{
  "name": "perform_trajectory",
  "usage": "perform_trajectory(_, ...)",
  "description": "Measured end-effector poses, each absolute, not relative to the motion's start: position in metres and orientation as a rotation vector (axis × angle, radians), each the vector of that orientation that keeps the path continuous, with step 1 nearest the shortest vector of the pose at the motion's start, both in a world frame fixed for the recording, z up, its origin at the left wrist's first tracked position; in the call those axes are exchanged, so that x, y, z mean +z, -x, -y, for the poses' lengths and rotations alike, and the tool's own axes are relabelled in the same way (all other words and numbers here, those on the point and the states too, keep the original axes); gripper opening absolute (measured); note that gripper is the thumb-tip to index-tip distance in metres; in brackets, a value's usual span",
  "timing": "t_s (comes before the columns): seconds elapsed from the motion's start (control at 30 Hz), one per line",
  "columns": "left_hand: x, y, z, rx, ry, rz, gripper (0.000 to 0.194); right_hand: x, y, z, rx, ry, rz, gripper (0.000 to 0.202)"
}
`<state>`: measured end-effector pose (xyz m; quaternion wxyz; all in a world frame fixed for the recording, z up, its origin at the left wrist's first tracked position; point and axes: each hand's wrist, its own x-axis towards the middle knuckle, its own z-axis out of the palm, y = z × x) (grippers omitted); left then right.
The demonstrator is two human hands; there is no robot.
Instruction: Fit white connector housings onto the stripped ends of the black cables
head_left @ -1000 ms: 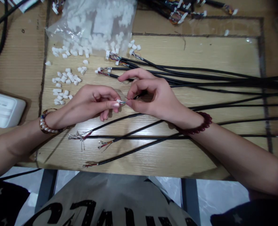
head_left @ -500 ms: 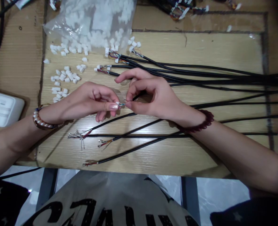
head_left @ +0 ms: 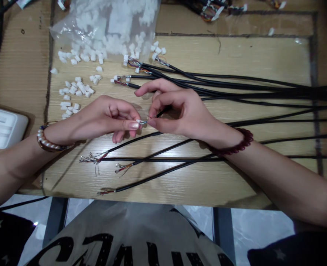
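Observation:
Between thumb and fingers, my left hand (head_left: 116,117) pinches a small white connector housing (head_left: 138,121). Thin coloured wires (head_left: 143,122) run from it toward my right hand (head_left: 174,107), whose thumb and index finger are closed on the wires close to the housing. The middle of this cable passes behind my right hand and is hidden. Below the hands, several black cables with stripped, loose wire ends (head_left: 92,159) lie on the board. Above them, cables with white connectors on their ends (head_left: 126,60) lie bunched together.
A clear plastic bag (head_left: 110,26) of white housings lies at the back, with loose housings (head_left: 78,87) spilled on the wooden board (head_left: 235,55). On the left is a white box-shaped device (head_left: 6,125). More wired cables (head_left: 210,11) lie at the top edge.
Both hands stay almost in the same place, holding the same housing and wires. The right thumb and fingertips have shifted very slightly at the wires.

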<state>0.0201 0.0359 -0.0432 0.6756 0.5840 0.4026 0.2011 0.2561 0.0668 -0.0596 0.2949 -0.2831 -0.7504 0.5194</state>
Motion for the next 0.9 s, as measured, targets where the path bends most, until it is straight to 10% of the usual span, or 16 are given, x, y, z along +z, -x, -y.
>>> perform_trajectory(0.67,-0.055,-0.024,-0.011,0.903,-1.687,-1.310,0.015,-0.051,-0.247,-0.046,1.592,0.846,1.623,0.036)
perform_trajectory(0.9,-0.054,-0.020,-0.009,0.930,-2.027,-1.317,0.011,-0.062,-0.246,-0.032,1.192,0.821,1.706,0.011)
